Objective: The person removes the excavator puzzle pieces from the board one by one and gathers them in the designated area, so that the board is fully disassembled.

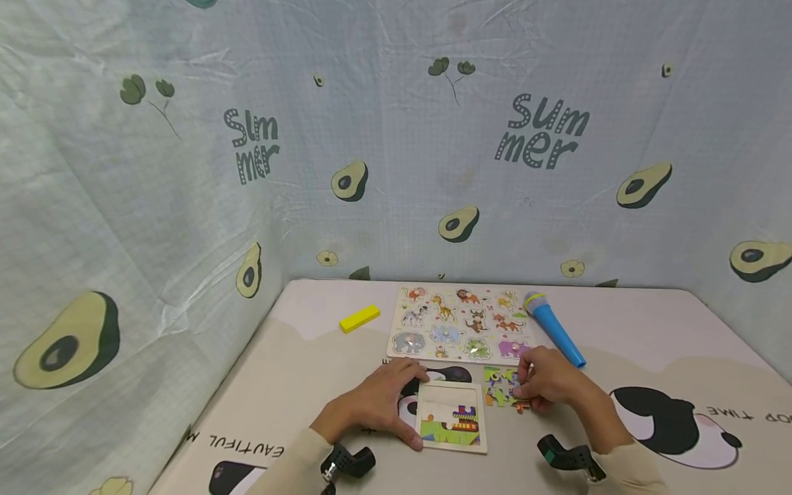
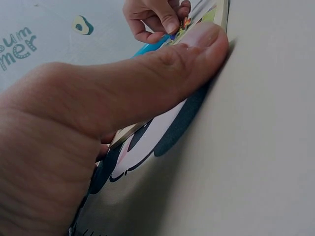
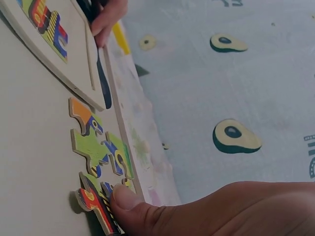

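A square, pale wooden tray with a raised rim lies on the printed surface, joined glossy jigsaw pieces filling its lower part. The left hand has a released grip, its thumb touching the rim at 8 o'clock, fingers at 11. Past 2 o'clock, the right hand has a grasping grip, pinching a knobbed, red piece with yellow-black stripes, tilted beside flat, interlocking-edged green-and-blue loose pieces. A flat animal-picture board lies at 12 o'clock.
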Demonstrator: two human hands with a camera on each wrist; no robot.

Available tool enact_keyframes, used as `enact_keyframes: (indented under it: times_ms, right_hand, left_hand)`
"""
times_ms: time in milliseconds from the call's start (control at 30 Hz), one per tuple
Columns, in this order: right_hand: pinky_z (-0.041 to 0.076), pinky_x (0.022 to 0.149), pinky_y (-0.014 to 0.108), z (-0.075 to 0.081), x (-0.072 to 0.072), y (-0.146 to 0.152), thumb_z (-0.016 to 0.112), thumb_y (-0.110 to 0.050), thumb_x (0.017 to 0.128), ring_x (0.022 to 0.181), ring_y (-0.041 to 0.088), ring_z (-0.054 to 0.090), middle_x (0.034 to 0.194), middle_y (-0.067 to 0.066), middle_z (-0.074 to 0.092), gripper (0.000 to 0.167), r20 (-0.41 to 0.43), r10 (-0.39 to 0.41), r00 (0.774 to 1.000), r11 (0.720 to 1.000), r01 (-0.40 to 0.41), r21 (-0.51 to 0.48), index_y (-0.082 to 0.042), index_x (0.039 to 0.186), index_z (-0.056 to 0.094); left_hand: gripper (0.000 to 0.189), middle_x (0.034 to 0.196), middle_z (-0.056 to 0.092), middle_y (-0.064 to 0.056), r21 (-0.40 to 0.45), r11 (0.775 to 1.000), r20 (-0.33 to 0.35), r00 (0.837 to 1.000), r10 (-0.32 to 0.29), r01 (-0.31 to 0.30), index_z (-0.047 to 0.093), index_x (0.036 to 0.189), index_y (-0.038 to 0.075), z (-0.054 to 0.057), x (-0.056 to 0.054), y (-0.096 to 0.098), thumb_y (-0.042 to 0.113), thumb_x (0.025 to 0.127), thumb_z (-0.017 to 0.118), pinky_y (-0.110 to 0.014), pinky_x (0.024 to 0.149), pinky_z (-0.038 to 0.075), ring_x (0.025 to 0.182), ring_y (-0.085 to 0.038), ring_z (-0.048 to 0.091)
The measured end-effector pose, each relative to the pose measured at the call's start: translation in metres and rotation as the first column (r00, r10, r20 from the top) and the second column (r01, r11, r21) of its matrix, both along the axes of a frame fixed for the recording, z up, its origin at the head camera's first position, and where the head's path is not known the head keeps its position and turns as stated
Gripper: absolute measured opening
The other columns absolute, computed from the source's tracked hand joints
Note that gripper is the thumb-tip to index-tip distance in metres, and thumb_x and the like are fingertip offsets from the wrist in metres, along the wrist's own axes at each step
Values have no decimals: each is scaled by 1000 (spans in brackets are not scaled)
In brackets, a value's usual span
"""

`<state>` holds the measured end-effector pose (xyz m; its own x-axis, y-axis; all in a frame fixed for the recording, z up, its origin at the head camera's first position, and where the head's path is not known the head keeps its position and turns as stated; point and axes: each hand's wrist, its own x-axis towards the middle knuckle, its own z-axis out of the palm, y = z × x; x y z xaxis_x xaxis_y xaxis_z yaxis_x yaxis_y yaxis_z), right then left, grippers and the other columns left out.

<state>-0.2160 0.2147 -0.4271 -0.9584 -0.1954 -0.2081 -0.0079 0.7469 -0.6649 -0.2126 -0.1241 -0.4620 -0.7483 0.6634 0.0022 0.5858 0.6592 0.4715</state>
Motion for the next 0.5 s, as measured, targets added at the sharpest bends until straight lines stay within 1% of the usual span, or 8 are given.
enact_keyframes:
  times_ms: [200, 367, 500]
  right_hand:
    - [54, 50, 27, 2, 1, -5, 86, -5, 78, 53, 19, 60, 71, 8, 58, 30, 1, -24, 1000, 997, 24, 74, -5, 82, 57]
    - [54, 50, 27, 4, 2, -6, 87, -6, 77, 52, 19, 61, 71, 9, 56, 32, -10, -7, 1000, 997, 7, 82, -5, 81, 55]
    - [54, 50, 27, 5, 1, -6, 87, -7, 77, 52, 18, 61, 70, 8, 57, 32, -11, -6, 1000, 997, 7, 83, -5, 80, 55]
  left_hand:
    - [94, 148, 44, 6, 0, 1000, -8, 1000, -2, 2, 51, 138, 27, -1, -1, 0, 70, 62, 85, -51, 118, 33, 140, -18, 39]
    - [93, 146, 46, 7, 3, 1000, -21, 1000, -5, 5, 52, 137, 26, -1, -1, 0, 69, 62, 86, -49, 118, 34, 138, -16, 40]
    - [93, 146, 45, 7, 4, 1000, -19, 1000, -5, 5, 52, 137, 26, -2, -1, 0, 69, 62, 86, -49, 118, 33, 138, -16, 41]
